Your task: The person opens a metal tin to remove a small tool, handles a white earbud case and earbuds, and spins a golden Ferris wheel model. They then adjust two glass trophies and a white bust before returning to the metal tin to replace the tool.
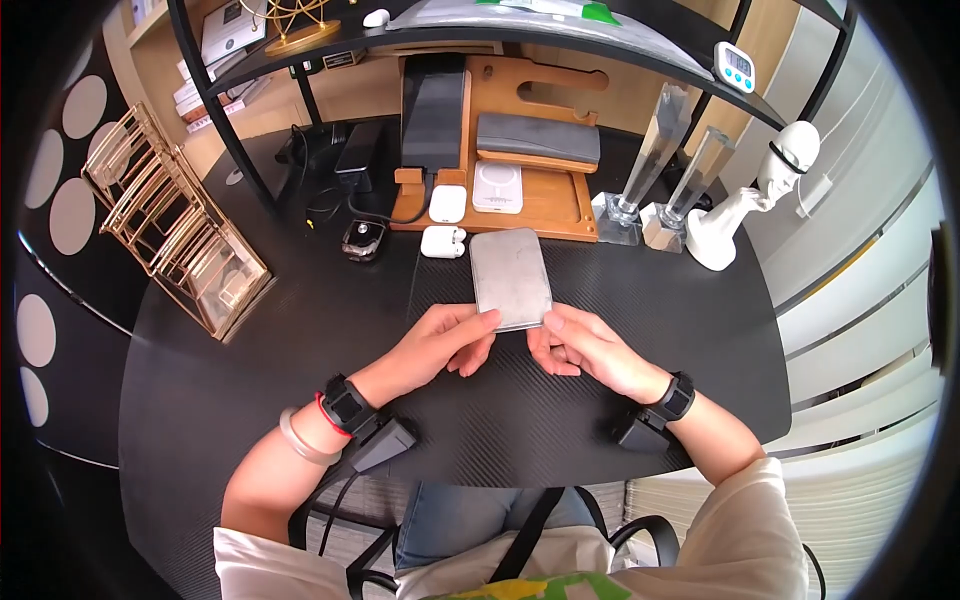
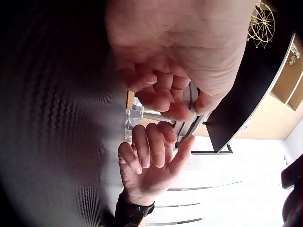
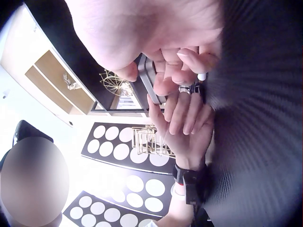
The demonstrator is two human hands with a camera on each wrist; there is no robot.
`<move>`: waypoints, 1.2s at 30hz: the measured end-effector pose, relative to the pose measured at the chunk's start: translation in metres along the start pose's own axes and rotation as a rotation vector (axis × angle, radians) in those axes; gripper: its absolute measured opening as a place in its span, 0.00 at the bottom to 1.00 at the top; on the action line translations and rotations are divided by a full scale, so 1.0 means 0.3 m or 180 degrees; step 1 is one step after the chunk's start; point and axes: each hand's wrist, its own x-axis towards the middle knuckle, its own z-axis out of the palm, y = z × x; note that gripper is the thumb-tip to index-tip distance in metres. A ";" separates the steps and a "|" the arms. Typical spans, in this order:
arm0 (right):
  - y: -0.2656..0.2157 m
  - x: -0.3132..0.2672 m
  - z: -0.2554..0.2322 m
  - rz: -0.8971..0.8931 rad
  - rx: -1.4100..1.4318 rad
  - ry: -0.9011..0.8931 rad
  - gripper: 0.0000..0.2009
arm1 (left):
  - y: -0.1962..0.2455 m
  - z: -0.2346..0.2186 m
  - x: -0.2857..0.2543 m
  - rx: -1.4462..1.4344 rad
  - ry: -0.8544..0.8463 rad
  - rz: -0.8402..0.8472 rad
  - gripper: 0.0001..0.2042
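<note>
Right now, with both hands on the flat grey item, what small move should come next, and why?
I'd probably draw the flat grey item slightly toward the body: the left hand and right hand pinch only its near corners, and in the head view its far end shows beside the white earbuds case.

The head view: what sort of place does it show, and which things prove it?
Probably a home or office desk: a wooden organizer, a white digital timer and a bookshelf.
</note>
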 end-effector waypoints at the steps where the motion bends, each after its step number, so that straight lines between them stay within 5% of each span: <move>1: -0.001 0.000 -0.003 -0.0009 -0.0012 -0.0004 0.21 | -0.003 0.005 0.000 -0.0092 -0.0049 0.0028 0.24; 4: 0.002 0.003 -0.021 0.0046 0.0280 0.0003 0.18 | 0.008 0.019 0.001 -0.0284 -0.0128 0.0034 0.25; 8: -0.027 0.022 -0.050 0.0260 0.0654 0.1062 0.12 | 0.005 0.007 0.010 -0.0353 -0.0261 0.0009 0.26; 11: -0.065 0.069 -0.130 0.0608 0.1003 0.1291 0.13 | 0.006 0.012 0.016 -0.0152 -0.0265 -0.0040 0.26; 22: -0.111 0.182 -0.317 0.1445 0.0955 0.1015 0.21 | -0.001 -0.006 0.014 -0.0031 -0.0619 -0.0040 0.12; 24: -0.120 0.154 -0.306 0.1111 -0.1652 0.1151 0.21 | -0.001 -0.007 0.013 -0.0067 -0.0676 -0.0027 0.10; 26: -0.074 0.129 -0.251 -0.0723 -0.4496 0.2107 0.13 | 0.003 -0.003 0.015 0.0146 -0.0720 0.0039 0.10; 28: -0.094 0.123 -0.178 -0.1542 -0.5549 0.1981 0.11 | 0.000 0.000 0.019 0.0191 -0.0727 0.0041 0.09; 36: -0.008 0.181 -0.226 -0.0629 -0.6099 0.1653 0.23 | 0.001 0.006 0.014 0.0523 -0.0755 0.0050 0.08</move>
